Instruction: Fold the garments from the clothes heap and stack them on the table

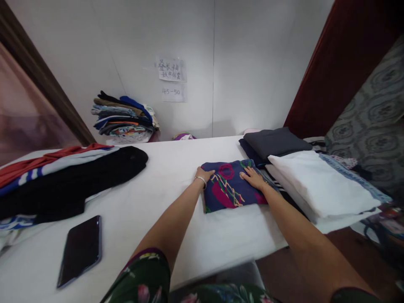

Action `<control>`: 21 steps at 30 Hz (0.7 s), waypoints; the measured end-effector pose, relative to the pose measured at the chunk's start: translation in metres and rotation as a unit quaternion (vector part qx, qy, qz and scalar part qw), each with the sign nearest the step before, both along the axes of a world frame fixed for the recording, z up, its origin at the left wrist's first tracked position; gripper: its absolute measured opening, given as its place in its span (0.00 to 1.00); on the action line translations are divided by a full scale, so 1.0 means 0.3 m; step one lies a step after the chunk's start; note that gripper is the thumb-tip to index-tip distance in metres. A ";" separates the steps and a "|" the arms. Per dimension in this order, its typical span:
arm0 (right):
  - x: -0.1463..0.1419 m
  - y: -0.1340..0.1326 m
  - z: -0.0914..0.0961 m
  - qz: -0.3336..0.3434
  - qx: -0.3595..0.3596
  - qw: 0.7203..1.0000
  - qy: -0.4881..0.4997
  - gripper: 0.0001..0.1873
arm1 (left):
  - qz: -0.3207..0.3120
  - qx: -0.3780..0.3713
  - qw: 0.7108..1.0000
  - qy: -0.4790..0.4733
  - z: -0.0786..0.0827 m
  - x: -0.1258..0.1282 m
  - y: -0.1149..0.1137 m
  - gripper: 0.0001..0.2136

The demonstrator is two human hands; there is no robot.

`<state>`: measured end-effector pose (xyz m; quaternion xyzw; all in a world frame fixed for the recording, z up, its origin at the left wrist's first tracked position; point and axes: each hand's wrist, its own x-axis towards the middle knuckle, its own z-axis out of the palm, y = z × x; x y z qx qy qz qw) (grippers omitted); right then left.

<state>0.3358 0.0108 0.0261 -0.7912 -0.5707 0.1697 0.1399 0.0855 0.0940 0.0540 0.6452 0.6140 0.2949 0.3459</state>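
Garment [225,189], blue with maroon, green and cream figures, lies folded flat on the white table [176,168], a little right of the middle, under both hands. Nearest are the person's dark flowered sleeves [145,273]; at near left the phone [81,250] lies face up, its screen dark. The right hand [254,179] rests on the garment's far right part, thumb apart from the fingers. The left hand [203,174], with a bracelet [201,180] at the wrist, is at its far left corner, thumb on top; whether the fingers grip the edge I cannot tell.

On the left a black piece [104,176] lies loosely over others, with a red one [53,158] beyond it. On the right, near the right hand, is a pile topped by white cloth [318,181]; just beyond sits grey cloth [277,142], folded.

Farther off, a stack of clothes [123,118] stands at left by the wall [252,63], where two paper notes [172,69] hang, one reading "45-50".
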 end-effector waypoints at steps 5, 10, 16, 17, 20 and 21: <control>-0.166 -0.072 0.016 0.090 -0.012 0.995 0.048 0.38 | 0.028 0.001 0.999 -0.039 0.060 -0.215 0.011 0.37; -0.348 -0.186 -0.025 0.215 0.035 0.976 0.022 0.35 | 0.072 -0.054 0.996 0.006 0.008 -0.503 -0.042 0.42; -0.337 -0.129 -0.019 0.198 0.120 0.973 0.004 0.30 | 0.044 -0.003 0.993 0.114 -0.053 -0.556 -0.046 0.38; -0.321 -0.090 -0.011 0.184 0.155 0.971 0.008 0.28 | 0.035 0.025 0.990 0.132 -0.050 -0.547 -0.027 0.35; -0.279 0.047 0.013 0.117 0.214 0.969 0.033 0.26 | 0.000 0.071 0.988 0.134 -0.036 -0.520 0.042 0.26; -0.270 0.092 0.019 0.087 0.208 0.973 0.043 0.25 | -0.014 0.071 0.989 0.129 -0.034 -0.513 0.064 0.23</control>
